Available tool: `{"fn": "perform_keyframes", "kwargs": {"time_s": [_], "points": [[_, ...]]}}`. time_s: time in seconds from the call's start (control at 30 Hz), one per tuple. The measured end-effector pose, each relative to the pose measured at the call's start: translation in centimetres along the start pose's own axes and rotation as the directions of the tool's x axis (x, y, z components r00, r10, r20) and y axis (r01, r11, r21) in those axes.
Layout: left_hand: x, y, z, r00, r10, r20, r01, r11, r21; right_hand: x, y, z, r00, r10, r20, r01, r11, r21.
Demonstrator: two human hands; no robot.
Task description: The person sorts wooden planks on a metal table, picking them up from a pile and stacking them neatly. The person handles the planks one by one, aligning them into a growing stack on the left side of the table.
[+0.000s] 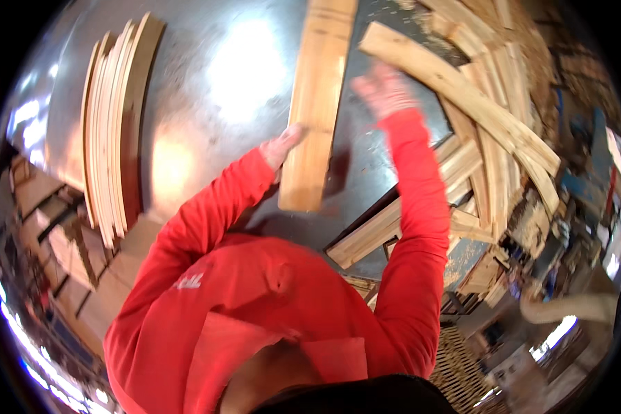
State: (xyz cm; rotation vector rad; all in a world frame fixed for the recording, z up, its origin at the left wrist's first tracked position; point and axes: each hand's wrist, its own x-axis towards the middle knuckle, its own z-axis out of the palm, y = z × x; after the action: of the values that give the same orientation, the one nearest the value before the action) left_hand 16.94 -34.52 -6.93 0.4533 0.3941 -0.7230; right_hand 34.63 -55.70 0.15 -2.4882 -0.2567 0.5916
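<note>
A long flat wooden board (314, 117) lies ahead of me, running away over the shiny grey metal table top (207, 138). My left hand (281, 147) grips its left edge near the close end, thumb over the upper face and the other fingers mostly hidden. To the right of the board is my right hand (382, 91), smeared by motion and apart from that board. It is nearest the tip of another plank (455, 86) that slants across a heap of wood. Whether it touches that plank I cannot tell.
On the left, several narrow boards (114, 131) stand on edge side by side. A loose pile of wooden strips (493, 145) covers the right side, with wood shavings (535, 214) around it. More cut timber (72, 252) lies below the table at the left.
</note>
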Motion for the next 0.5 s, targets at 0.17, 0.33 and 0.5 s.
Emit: {"fn": "perform_keyframes", "kwargs": {"time_s": [0.17, 0.33, 0.5], "points": [[-2.7, 0.2, 1.5, 0.992, 0.068, -0.108, -0.082, 0.988, -0.13, 1.5, 13.0, -12.3, 0.954, 0.104, -0.28, -0.299, 0.379, -0.876], [-5.0, -0.7, 1.2, 0.997, -0.059, -0.053, 0.06, 0.998, 0.03, 1.7, 14.9, -15.2, 0.937, 0.225, -0.268, -0.337, 0.368, -0.867], [-8.9, -6.5, 0.4, 0.997, -0.043, -0.064, 0.049, 0.995, 0.087, -0.2, 14.2, -15.0, 0.919, 0.391, 0.061, -0.285, 0.762, -0.582]]}}
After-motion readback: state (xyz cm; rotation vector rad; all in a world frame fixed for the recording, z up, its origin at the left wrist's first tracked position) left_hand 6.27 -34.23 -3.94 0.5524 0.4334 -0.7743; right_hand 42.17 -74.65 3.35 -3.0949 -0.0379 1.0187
